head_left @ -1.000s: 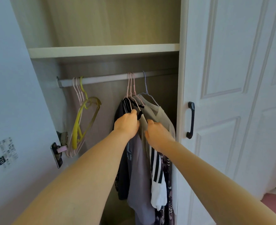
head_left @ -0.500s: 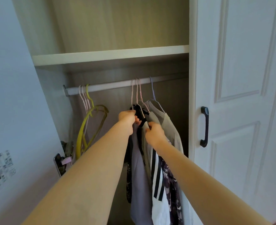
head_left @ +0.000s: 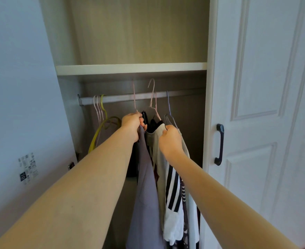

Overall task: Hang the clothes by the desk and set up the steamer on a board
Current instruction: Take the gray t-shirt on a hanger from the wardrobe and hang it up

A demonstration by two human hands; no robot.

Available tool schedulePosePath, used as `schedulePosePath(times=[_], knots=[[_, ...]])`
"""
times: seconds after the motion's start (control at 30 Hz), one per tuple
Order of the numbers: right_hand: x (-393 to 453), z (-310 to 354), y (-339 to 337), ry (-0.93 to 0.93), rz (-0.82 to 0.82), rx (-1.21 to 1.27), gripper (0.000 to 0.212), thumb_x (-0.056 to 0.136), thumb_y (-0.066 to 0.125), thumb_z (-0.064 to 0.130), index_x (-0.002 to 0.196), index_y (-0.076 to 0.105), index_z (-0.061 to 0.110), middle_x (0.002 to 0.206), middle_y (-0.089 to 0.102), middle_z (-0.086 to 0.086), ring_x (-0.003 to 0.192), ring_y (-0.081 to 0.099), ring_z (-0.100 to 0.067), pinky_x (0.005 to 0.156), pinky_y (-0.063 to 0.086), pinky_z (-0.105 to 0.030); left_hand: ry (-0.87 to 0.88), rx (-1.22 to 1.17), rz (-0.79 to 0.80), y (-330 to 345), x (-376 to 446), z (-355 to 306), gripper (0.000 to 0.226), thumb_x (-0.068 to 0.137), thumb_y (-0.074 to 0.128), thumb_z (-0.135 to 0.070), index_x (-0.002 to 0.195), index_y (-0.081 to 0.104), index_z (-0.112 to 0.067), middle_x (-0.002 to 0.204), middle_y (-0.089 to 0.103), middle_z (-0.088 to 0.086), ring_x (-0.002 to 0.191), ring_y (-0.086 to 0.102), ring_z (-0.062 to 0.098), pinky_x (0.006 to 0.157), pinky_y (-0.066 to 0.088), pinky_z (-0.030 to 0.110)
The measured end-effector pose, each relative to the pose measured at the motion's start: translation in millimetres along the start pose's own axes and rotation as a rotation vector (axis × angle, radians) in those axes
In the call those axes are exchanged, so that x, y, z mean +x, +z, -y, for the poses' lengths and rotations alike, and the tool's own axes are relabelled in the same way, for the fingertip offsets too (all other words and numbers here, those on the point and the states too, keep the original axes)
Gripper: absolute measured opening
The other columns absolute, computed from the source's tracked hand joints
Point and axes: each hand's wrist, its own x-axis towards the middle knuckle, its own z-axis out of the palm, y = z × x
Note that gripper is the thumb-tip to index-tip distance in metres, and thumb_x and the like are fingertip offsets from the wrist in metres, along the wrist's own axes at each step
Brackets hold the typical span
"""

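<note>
Head view: both hands, left (head_left: 132,123) and right (head_left: 169,139), clenched around hangered clothes (head_left: 146,177).

Inside the wardrobe, clothes (head_left: 148,177) hang below the rail (head_left: 123,98); bare hangers (head_left: 101,112) hang left of them, a shelf (head_left: 130,68) above, the door (head_left: 266,105) right.

— What sort of place is this?
— A home, a bedroom most likely. It is a built-in wardrobe (head_left: 133,42) with wood-grain walls, a shelf (head_left: 130,68) across it, and a rail (head_left: 123,98) below.
— What hangs there?
— Clothes (head_left: 162,177) on thin wire hangers, and a few bare hangers (head_left: 101,119) at the left end of the rail.
— And on the right?
— A white panelled door (head_left: 264,105) with a dark handle (head_left: 220,144).
</note>
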Motion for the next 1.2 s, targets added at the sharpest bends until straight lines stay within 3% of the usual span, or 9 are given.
schedulePosePath(times=[0.13, 0.3, 0.43, 0.53, 0.63, 0.7, 0.8, 0.97, 1.2], knots=[[-25, -8, -11, 0.048, 0.048, 0.069, 0.044, 0.099, 0.039, 0.006, 0.142, 0.035, 0.013, 0.107, 0.057, -0.007, 0.087, 0.059, -0.016, 0.058, 0.048, -0.016, -0.032, 0.055, 0.003, -4, -13, 14, 0.036, 0.104, 0.035, -0.021, 0.069, 0.043, -0.013, 0.033, 0.042, -0.006, 0.022, 0.034, 0.006, 0.031, 0.032, 0.011], [-66, -18, -30, 0.057, 0.031, 0.017, 0.043, 0.098, 0.042, 0.005, 0.140, 0.039, 0.010, 0.121, 0.056, -0.010, 0.102, 0.062, -0.021, 0.080, 0.055, -0.028, -0.066, 0.109, -0.046, -5, -48, 34, 0.030, 0.100, 0.043, -0.020, 0.073, 0.051, -0.012, 0.059, 0.047, 0.001, 0.027, 0.038, 0.008, 0.044, 0.038, 0.023], [-105, -25, -47, 0.068, 0.020, 0.027, 0.037, 0.099, 0.043, 0.010, 0.136, 0.043, 0.012, 0.123, 0.056, -0.010, 0.104, 0.058, -0.019, 0.075, 0.050, -0.019, -0.121, 0.076, -0.021, -13, -94, 43, 0.013, 0.096, 0.050, -0.014, 0.088, 0.058, -0.008, 0.063, 0.052, 0.004, 0.034, 0.043, 0.012, 0.052, 0.036, 0.025], [-136, -25, -62, 0.069, 0.020, 0.023, 0.038, 0.100, 0.041, 0.012, 0.137, 0.042, 0.012, 0.125, 0.055, -0.009, 0.105, 0.057, -0.017, 0.078, 0.046, -0.018, -0.169, 0.042, 0.023, -18, -136, 46, 0.009, 0.097, 0.052, -0.016, 0.097, 0.060, -0.011, 0.065, 0.053, 0.005, 0.039, 0.048, 0.013, 0.060, 0.046, 0.028], [-169, -17, -81, 0.089, 0.001, 0.015, 0.037, 0.102, 0.038, 0.014, 0.139, 0.042, 0.013, 0.120, 0.056, -0.005, 0.088, 0.055, -0.009, 0.059, 0.042, -0.008, -0.204, 0.014, 0.081, -22, -182, 48, 0.011, 0.096, 0.055, -0.019, 0.102, 0.061, -0.012, 0.070, 0.056, 0.005, 0.052, 0.056, 0.016, 0.075, 0.055, 0.033], [-194, -12, -94, 0.096, -0.004, -0.006, 0.035, 0.102, 0.037, 0.016, 0.137, 0.044, 0.013, 0.125, 0.056, -0.006, 0.093, 0.052, -0.010, 0.072, 0.041, -0.011, -0.206, 0.000, 0.117, -25, -213, 49, 0.013, 0.096, 0.055, -0.018, 0.106, 0.061, -0.012, 0.076, 0.059, 0.006, 0.063, 0.060, 0.019, 0.080, 0.055, 0.037], [-239, -4, -114, 0.099, -0.015, -0.043, 0.032, 0.103, 0.035, 0.017, 0.131, 0.048, 0.012, 0.124, 0.056, -0.007, 0.101, 0.053, -0.017, 0.083, 0.042, -0.023, -0.175, -0.022, 0.171, -27, -258, 51, 0.015, 0.098, 0.051, -0.015, 0.111, 0.057, -0.010, 0.089, 0.065, 0.008, 0.079, 0.066, 0.023, 0.077, 0.057, 0.039], [-321, 9, -146, 0.052, -0.032, -0.068, 0.031, 0.103, 0.032, 0.018, 0.126, 0.052, 0.011, 0.108, 0.057, -0.003, 0.088, 0.051, -0.012, 0.063, 0.036, -0.016, -0.172, -0.003, 0.322, -43, -327, 50, 0.009, 0.098, 0.049, -0.011, 0.105, 0.055, -0.011, 0.105, 0.072, 0.009, 0.082, 0.072, 0.022, 0.067, 0.057, 0.034], [-419, 29, -179, 0.042, -0.037, -0.110, 0.025, 0.102, 0.031, 0.018, 0.112, 0.054, 0.016, 0.094, 0.057, 0.001, 0.076, 0.051, -0.007, 0.057, 0.036, -0.017, -0.228, 0.102, 0.477, -67, -417, 37, 0.045, 0.094, 0.055, -0.011, 0.137, 0.041, -0.014, 0.104, 0.074, 0.002, 0.090, 0.072, 0.021, 0.073, 0.058, 0.034]])
